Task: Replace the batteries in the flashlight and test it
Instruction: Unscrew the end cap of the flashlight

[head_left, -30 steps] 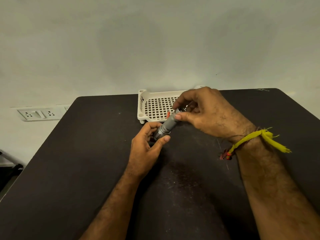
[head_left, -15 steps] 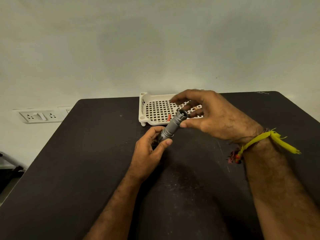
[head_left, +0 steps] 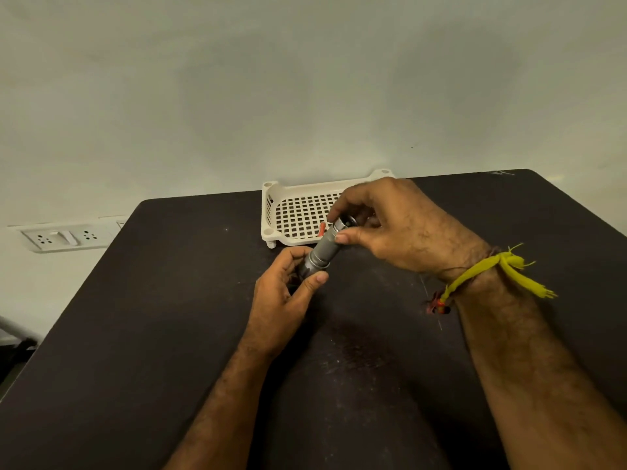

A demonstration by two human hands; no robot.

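A black table [head_left: 142, 334] fills the lower view, and at its far edge against the wall sits a white perforated tray [head_left: 298, 212]. Just in front of the tray, the right hand [head_left: 400, 232] pinches the upper end of a grey flashlight [head_left: 324, 249] between thumb and fingers, covering the tray's right part. The left hand [head_left: 281, 296] wraps the flashlight's lower end (tilted toward the tray). A small orange piece [head_left: 321, 229] lies in the tray, beside the flashlight's tip.
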